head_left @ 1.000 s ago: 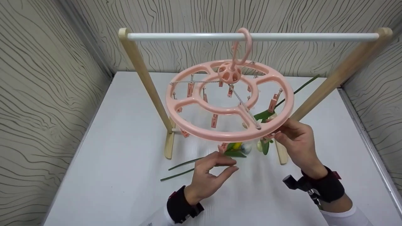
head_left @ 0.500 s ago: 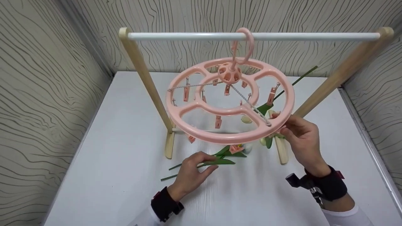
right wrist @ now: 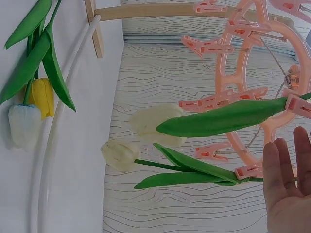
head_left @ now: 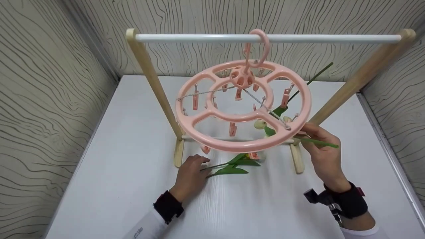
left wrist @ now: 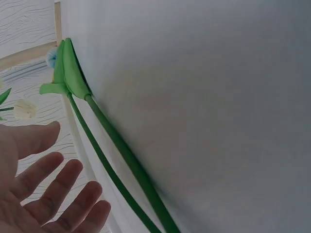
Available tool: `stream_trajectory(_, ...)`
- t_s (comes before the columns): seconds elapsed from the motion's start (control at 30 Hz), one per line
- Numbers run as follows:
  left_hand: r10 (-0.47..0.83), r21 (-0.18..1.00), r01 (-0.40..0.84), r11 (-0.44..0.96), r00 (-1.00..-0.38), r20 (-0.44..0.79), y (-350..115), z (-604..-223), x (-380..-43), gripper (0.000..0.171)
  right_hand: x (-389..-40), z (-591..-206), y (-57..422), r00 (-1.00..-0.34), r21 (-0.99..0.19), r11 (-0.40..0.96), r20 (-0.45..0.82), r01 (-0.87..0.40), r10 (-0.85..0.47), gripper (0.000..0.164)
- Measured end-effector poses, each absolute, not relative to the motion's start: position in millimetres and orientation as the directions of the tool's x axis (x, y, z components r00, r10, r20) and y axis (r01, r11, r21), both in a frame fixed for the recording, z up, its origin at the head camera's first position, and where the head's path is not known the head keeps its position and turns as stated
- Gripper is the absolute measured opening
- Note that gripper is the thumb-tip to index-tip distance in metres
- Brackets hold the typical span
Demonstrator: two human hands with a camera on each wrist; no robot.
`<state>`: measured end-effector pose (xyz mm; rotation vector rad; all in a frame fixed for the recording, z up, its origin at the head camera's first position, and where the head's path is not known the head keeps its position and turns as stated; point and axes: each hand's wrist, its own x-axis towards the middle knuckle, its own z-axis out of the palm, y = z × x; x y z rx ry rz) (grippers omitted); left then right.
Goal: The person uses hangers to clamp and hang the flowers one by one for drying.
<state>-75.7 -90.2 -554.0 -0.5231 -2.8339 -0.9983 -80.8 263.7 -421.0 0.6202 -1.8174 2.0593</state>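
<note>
Below a white rod (head_left: 199, 38), a pink hanger (head_left: 244, 146) is hanging. At its seven o'clock, the left hand (head_left: 191, 174) is hovering with fingers spread, just beside the stems of a yellow tulip (right wrist: 42, 97) and a pale blue tulip (right wrist: 23, 127), lying at six. At four o'clock, the right hand (head_left: 322, 151) is holding its fingers straight and ungripped, near clips (right wrist: 249, 171) that are pinching two white tulips (right wrist: 120, 155).

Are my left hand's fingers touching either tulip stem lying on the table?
Apart. The left wrist view shows the left hand spread open, with a plain gap between its fingers and both tulip stems.
</note>
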Motion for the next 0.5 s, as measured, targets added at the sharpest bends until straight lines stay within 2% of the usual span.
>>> stream_trajectory(0.23, 0.27, 0.609, 0.281, 0.742, -0.956, 0.112, -95.0, -558.8, -80.7, 0.018, -68.8, -441.8, 271.2, -0.873, -0.862, -0.161, 0.487, -0.48, 0.0, 0.028)
stream_trajectory(0.5, 0.284, 0.595, 0.289, 0.75, -0.953, 0.106, -97.9, -561.1, -81.9, 0.01, -52.2, -472.9, 272.0, -0.887, -0.877, -0.147, 0.462, -0.457, 0.003, 0.027)
